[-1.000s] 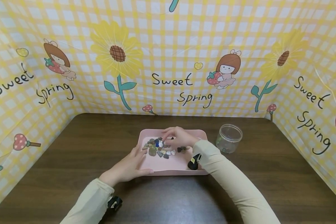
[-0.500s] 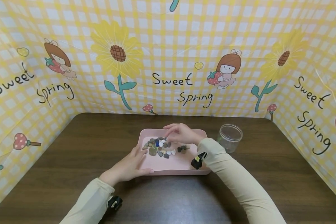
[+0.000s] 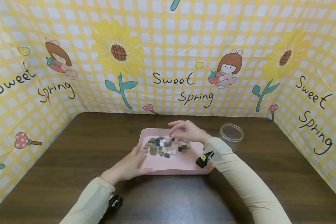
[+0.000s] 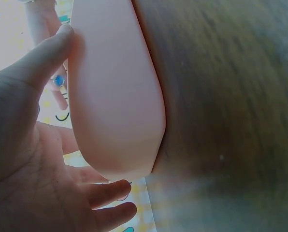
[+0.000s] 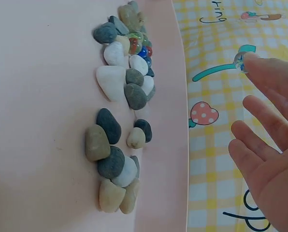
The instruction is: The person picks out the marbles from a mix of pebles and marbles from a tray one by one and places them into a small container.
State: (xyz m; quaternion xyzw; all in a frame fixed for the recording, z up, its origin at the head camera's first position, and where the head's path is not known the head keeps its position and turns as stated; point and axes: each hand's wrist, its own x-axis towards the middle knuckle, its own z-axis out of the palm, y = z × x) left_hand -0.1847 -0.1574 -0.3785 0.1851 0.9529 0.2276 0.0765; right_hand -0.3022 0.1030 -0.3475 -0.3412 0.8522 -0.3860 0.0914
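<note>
My right hand (image 3: 188,132) is raised over the far side of a pink tray (image 3: 162,164). Its thumb and index finger pinch a clear glass marble with blue inside (image 5: 240,62), while the other fingers stay spread. My left hand (image 3: 130,165) rests at the tray's near-left corner, thumb laid on the near rim and fairly straight fingers along the left end. Inside the tray, smooth pebbles (image 5: 111,82) and several coloured marbles (image 5: 135,44) lie in a larger group on the left. A smaller pebble group (image 5: 111,162) sits to its right.
A clear round jar (image 3: 231,137) without a lid stands right of the tray, partly behind my right sleeve; its lower part is hidden. The brown wooden table (image 3: 162,199) backs onto a yellow checked cloth (image 3: 168,46) with printed figures.
My right hand has risen from the pebbles and moved to the right and away from me, with the marble between its fingertips. The left hand has stayed in place.
</note>
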